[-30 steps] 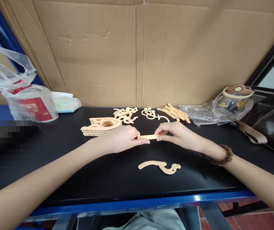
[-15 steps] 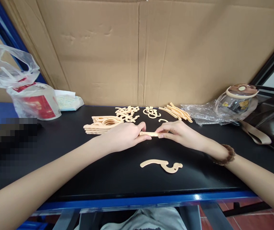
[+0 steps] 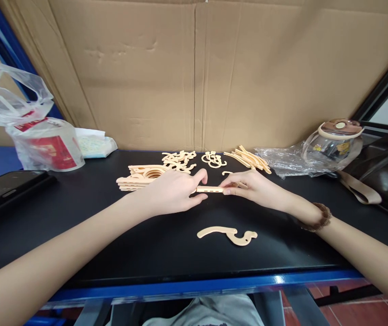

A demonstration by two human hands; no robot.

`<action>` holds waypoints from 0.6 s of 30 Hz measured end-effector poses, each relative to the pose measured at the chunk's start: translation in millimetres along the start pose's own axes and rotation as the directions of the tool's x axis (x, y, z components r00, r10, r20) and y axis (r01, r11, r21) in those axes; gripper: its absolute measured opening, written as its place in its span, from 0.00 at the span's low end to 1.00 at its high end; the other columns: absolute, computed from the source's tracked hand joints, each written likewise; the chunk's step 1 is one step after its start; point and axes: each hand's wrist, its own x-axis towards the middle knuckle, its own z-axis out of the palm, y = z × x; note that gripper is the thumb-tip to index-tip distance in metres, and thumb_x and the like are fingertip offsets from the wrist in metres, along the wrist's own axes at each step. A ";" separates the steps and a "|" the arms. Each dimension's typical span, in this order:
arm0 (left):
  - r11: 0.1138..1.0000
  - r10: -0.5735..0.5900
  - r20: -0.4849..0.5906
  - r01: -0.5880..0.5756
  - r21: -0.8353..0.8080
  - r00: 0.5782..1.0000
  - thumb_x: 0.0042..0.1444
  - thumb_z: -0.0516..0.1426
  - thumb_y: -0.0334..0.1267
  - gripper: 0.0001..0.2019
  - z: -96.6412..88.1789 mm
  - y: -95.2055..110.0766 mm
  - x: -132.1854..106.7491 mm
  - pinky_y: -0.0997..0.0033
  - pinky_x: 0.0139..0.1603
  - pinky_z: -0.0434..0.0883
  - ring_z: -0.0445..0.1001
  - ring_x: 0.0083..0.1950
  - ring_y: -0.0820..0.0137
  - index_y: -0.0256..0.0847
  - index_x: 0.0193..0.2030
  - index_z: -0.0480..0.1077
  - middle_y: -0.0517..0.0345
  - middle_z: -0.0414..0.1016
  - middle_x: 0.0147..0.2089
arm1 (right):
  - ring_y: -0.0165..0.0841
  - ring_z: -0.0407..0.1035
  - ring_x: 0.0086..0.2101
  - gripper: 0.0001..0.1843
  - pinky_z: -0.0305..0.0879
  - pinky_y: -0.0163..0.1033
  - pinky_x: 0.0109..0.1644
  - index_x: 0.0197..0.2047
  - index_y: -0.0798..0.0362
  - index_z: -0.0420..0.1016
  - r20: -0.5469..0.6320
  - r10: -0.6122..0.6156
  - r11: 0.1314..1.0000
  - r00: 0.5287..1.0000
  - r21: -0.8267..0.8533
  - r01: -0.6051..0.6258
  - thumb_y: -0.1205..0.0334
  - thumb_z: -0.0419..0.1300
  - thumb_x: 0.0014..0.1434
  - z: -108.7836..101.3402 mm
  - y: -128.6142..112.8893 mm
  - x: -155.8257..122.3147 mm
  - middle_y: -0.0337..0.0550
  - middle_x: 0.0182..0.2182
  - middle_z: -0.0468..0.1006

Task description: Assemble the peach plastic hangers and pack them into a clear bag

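2 hands pinch 1 beige strip [image 3: 210, 189] over the black desk [image 3: 78, 217]: left hand [image 3: 175, 192] grips one end, right hand [image 3: 248, 188] the other; a curved piece [image 3: 229, 234] lies nearer.

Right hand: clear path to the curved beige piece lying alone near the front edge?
Probably yes. The curved piece lies alone on the black table, just nearer the person than the right hand, nothing between. But that hand pinches the beige strip with the left hand.
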 end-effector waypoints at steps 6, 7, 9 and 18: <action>0.997 -0.028 -0.072 0.022 -0.077 0.997 0.53 0.49 0.31 0.09 -8.3 -8.0 -0.6 0.70 0.31 0.60 0.69 0.30 0.67 0.44 0.41 0.62 0.62 0.69 0.29 | 0.33 0.69 0.35 0.17 0.61 0.37 0.39 0.42 0.52 0.78 0.011 -0.018 0.985 1.000 -0.169 0.019 0.50 0.53 0.65 -6.6 15.0 1.4 0.42 0.35 0.77; 0.996 -0.024 -0.094 0.015 -0.092 0.995 0.54 0.49 0.31 0.09 -8.8 -10.2 -0.3 0.68 0.35 0.62 0.70 0.34 0.66 0.44 0.41 0.63 0.60 0.70 0.33 | 0.34 0.69 0.36 0.17 0.61 0.38 0.40 0.42 0.52 0.78 0.010 -0.023 0.981 1.000 -0.190 0.025 0.49 0.54 0.64 -8.5 18.7 1.4 0.43 0.34 0.77; 0.995 -0.009 -0.135 -0.005 -0.099 0.991 0.55 0.49 0.32 0.07 -8.9 -14.5 0.1 0.64 0.43 0.65 0.69 0.43 0.63 0.43 0.41 0.64 0.56 0.71 0.39 | 0.36 0.69 0.38 0.16 0.62 0.40 0.43 0.43 0.52 0.77 0.006 -0.026 0.972 1.000 -0.235 0.027 0.49 0.57 0.61 -12.6 26.4 0.6 0.44 0.36 0.76; 0.984 0.136 -0.217 -0.158 -0.085 0.967 0.62 0.47 0.31 0.10 -0.9 -25.9 4.5 0.56 0.57 0.61 0.66 0.52 0.63 0.43 0.41 0.69 0.57 0.73 0.44 | 0.39 0.69 0.45 0.17 0.62 0.45 0.51 0.46 0.51 0.77 0.065 0.108 0.964 0.992 -0.249 -0.089 0.50 0.55 0.62 -24.3 40.8 -5.3 0.48 0.45 0.75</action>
